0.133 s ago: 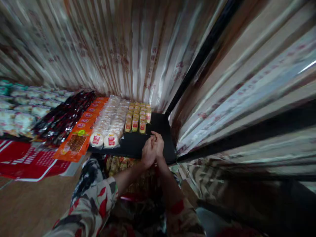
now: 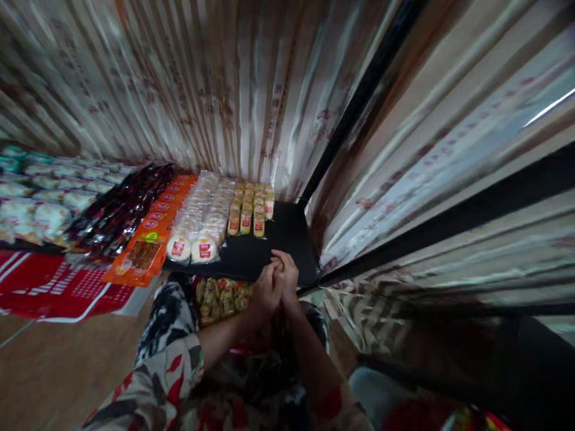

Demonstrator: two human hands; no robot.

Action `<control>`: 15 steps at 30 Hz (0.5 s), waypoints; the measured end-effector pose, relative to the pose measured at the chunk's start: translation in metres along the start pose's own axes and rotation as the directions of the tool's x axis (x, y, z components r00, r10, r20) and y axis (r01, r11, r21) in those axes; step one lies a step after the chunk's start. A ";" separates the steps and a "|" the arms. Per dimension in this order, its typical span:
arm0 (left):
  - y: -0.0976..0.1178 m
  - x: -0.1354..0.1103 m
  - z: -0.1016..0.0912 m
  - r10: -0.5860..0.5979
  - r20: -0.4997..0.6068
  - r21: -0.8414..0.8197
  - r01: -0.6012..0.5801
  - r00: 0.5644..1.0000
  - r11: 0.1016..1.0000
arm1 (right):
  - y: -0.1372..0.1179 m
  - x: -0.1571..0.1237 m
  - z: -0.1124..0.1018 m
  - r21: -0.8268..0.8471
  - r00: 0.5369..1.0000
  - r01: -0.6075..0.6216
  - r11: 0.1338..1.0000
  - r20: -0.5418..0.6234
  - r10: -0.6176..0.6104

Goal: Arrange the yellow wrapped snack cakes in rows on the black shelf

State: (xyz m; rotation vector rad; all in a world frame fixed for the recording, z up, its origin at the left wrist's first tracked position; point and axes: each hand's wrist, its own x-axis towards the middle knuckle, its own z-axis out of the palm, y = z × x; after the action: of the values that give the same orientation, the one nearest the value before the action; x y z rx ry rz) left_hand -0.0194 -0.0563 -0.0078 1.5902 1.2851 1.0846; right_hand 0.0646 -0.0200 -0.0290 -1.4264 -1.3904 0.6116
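Observation:
My left hand [image 2: 265, 293] and my right hand [image 2: 288, 278] are pressed together, fingers closed, over the front edge of a black shelf [image 2: 287, 230]. Whatever lies between the palms, if anything, is hidden. Just beyond them stand rows of small yellow wrapped packs [image 2: 245, 221] with red labels. To their left are two rows of round white cakes [image 2: 204, 249] in clear wrap. Below the shelf edge, by my left forearm, a batch of wrapped yellowish pieces [image 2: 220, 299] sits between my knees, partly covered by my arms.
Further left lie orange snack packets [image 2: 141, 257], dark shiny packets [image 2: 114, 215] and several white packs [image 2: 51, 218]. A red printed sheet [image 2: 58, 287] hangs at the shelf front. Pleated sheeting [image 2: 251, 90] and black poles [image 2: 354, 114] enclose the back and right.
My joined hands have drawn slightly back toward me, off the shelf's middle. The camera view has shifted a little, showing more of the wrapped pieces below.

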 end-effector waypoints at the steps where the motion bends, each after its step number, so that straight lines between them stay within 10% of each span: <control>1: -0.002 -0.014 -0.004 0.018 0.012 -0.012 -0.018 1.000 1.000 | -0.002 -0.014 -0.002 0.016 1.000 0.007 1.000 0.030 -0.007; 8: -0.042 -0.069 -0.026 -0.206 0.074 -0.036 0.209 0.976 0.977 | 0.005 -0.084 0.000 -0.268 0.935 -0.009 0.963 0.339 0.102; 15: -0.091 -0.047 -0.034 -0.614 0.008 0.214 0.598 0.790 0.772 | 0.031 -0.064 0.016 -0.631 0.777 0.097 0.770 0.531 0.338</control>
State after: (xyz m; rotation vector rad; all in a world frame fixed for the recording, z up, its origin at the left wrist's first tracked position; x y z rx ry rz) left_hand -0.0842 -0.0855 -0.0893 1.1868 1.7342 0.4868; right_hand 0.0507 -0.0694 -0.0802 -1.9743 -2.1930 0.7947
